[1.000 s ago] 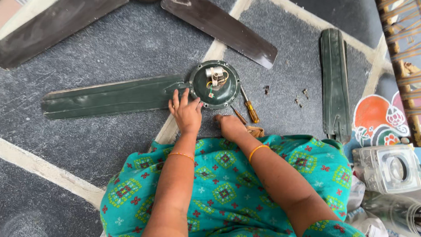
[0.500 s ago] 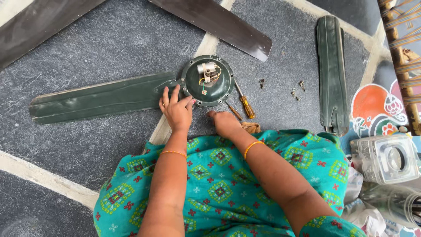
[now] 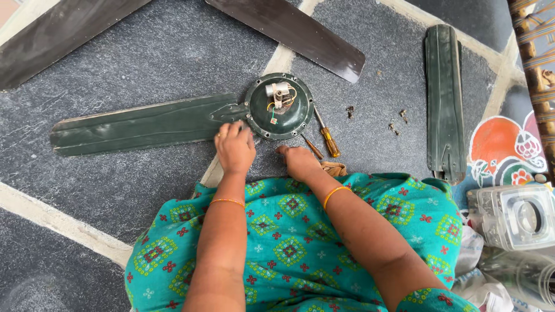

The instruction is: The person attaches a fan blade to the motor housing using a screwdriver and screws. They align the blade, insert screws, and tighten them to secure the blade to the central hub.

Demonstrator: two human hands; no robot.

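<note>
Home setting, likely a courtyard or porch floor serving as a makeshift repair spot. Person is sitting directly on a dark stone floor (image 3: 144, 52) with pale joint lines, no bench or table in view. A painted floral floor decoration (image 3: 503, 147) is showing at right, beside a woven cot frame (image 3: 535, 52). Clear plastic household containers (image 3: 514, 216) are lying close by. A dismantled ceiling fan motor housing (image 3: 280, 106), loose green blade (image 3: 444, 98), screws (image 3: 396, 124) and a screwdriver (image 3: 327, 137) are spreading across the floor.

Soft, even daylight falls over the grey floor (image 3: 144, 63), bright without harsh glare. Shadows are faint and short, hugging the fan hub (image 3: 280, 107) and blades. Focus is sharp at the centre; the corners stretch and bend slightly, wide-lens fashion.
</note>
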